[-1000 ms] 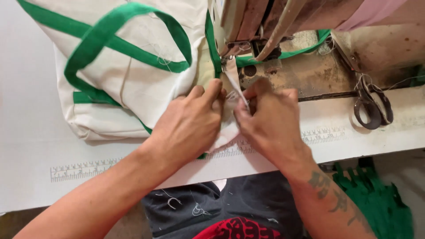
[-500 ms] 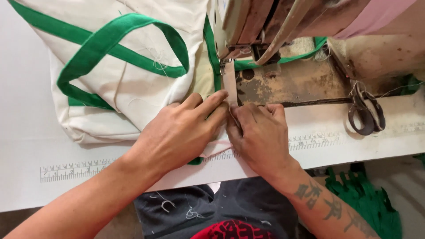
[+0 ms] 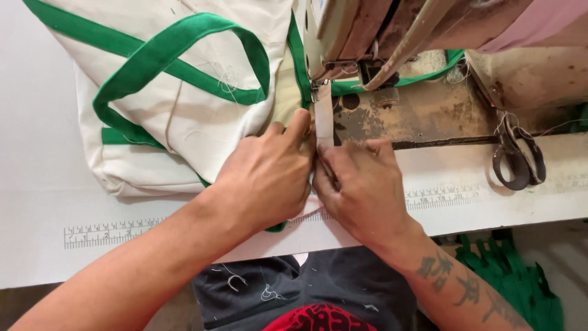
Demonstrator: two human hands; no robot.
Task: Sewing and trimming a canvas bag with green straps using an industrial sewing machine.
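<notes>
Hands fed a bag's edge under a sewing machine.
The bag (image 3: pixel 184 110) lay on the surface (image 3: pixel 37 202); left hand (image 3: pixel 269 178) pressed it flat, grip spread, right hand (image 3: pixel 361 184) pinched a white strip (image 3: pixel 323 119) beside the machine (image 3: pixel 392 55); scissors (image 3: pixel 517 159) lay right.

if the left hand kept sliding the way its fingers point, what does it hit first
Likely the sewing machine's presser foot. The left hand points up the green trim on the cream bag, and the foot sits just past its fingertips, though depth is unclear.
</notes>
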